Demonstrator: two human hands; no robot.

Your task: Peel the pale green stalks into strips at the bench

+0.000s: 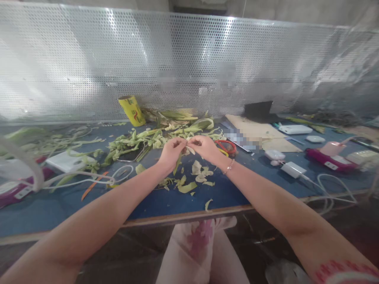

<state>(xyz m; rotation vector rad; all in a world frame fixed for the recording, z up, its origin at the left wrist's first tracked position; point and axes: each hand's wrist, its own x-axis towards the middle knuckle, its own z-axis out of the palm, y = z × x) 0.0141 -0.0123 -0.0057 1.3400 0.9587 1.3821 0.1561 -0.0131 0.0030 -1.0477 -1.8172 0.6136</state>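
My left hand (172, 153) and my right hand (206, 147) meet above the middle of the blue tabletop. Both have thumb and fingers pinched together on a small pale plant strip (190, 149), largely hidden by the fingers. Below the hands lie scattered whitish petal-like pieces (200, 172) and a curled pale green piece (187, 187). Behind and left of my left hand spreads a heap of green stalks and leaf strips (130, 142). Just beyond my right wrist, a red loop-shaped handle (227, 147) rests on the table.
A yellow cylinder (132, 111) leans by the perforated metal panel (89, 59). Papers (254, 126) and a white charger (293, 170) lie to the right. Purple power strips (330, 161) and loose white cables (337, 179) occupy the sides. The table's wooden edge (189, 217) runs near my lap.
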